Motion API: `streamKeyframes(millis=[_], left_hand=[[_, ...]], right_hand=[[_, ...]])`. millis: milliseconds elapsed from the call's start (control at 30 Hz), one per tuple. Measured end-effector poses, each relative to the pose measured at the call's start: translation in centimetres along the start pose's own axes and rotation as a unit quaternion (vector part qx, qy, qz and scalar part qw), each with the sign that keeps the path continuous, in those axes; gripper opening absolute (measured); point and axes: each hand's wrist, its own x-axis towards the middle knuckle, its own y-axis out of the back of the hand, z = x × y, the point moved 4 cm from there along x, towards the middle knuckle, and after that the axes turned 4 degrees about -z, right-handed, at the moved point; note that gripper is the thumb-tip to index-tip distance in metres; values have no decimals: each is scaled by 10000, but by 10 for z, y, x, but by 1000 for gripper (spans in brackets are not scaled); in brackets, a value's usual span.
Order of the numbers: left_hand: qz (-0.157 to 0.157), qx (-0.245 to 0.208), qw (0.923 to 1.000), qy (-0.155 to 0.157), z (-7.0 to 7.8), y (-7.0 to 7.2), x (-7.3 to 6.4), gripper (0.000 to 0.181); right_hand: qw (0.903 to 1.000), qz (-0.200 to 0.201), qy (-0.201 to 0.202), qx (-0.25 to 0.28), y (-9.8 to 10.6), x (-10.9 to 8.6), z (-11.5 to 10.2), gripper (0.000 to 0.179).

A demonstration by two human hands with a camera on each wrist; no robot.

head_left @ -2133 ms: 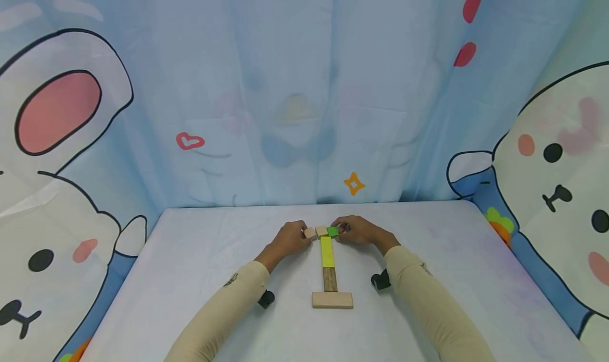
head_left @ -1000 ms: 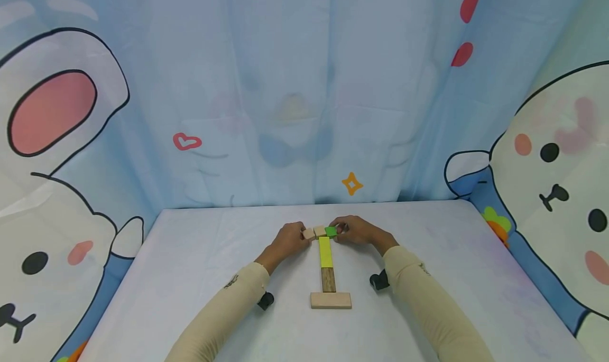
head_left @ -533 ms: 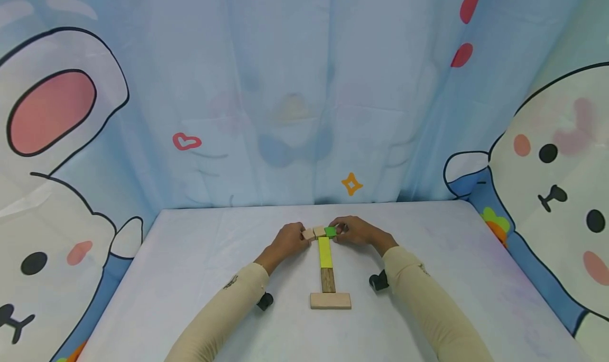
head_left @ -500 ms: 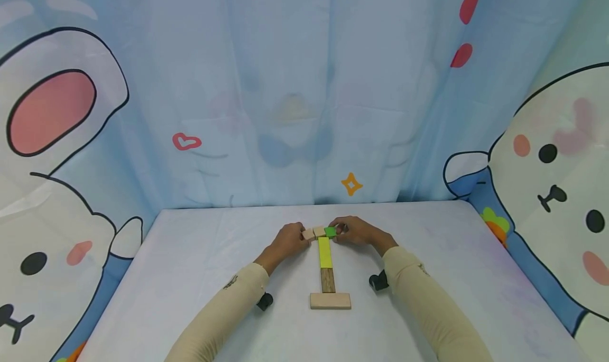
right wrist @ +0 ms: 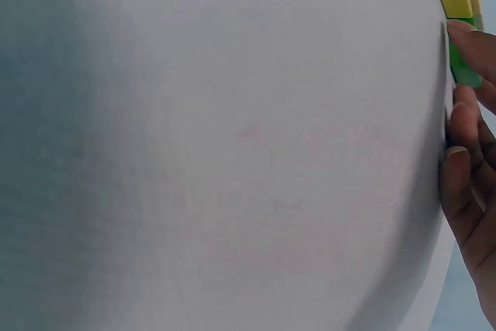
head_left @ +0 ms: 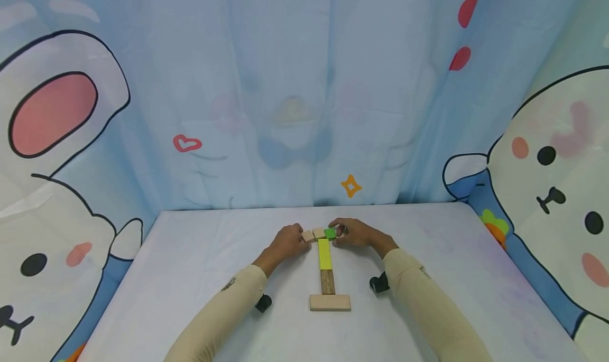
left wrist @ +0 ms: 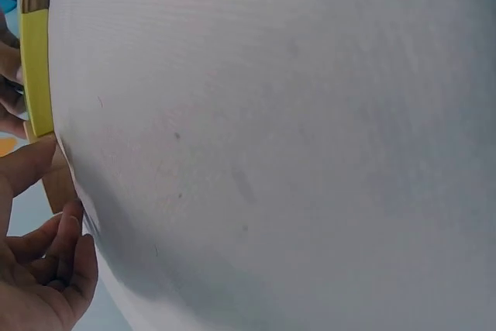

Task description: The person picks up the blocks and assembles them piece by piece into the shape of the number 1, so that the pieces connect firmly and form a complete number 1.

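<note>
In the head view, three small blocks form a short, slightly bent row at the far end of a yellow block (head_left: 324, 254). My left hand (head_left: 286, 242) pinches the light wooden cube (head_left: 307, 237) at the row's left end. A second light wooden cube (head_left: 319, 233) sits in the middle. The green block (head_left: 330, 234) at the right end is pinched by my right hand (head_left: 354, 232). Thumb and fingers lie on either side of the wooden cube (left wrist: 60, 184) in the left wrist view. The right wrist view has the thumb against the green block (right wrist: 463, 63).
A dark brown wooden block (head_left: 328, 281) continues the line from the yellow one toward me. It meets a wide pale wooden block (head_left: 330, 303) laid crosswise. All lie on a white-covered table (head_left: 228, 230) before a blue cartoon curtain (head_left: 295, 87).
The wooden cube at the left end sits slightly closer to the middle cube than two seconds ago. Both hands stay at the row. The head view has shifted a little.
</note>
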Motion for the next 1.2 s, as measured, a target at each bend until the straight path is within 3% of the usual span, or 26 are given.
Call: streamKeyframes(millis=[300, 667, 1200], left_hand=[[232, 634, 9977, 36, -4, 6, -7, 53], [290, 458, 9985, -59, -12, 10, -15, 55], [495, 250, 9981, -277, -23, 22, -32, 58]], right_hand=[[9996, 212, 144, 78, 2, -7, 13, 55], [9963, 688, 458, 244, 14, -32, 14, 63], [9915, 1286, 25, 204, 20, -70, 27, 66]])
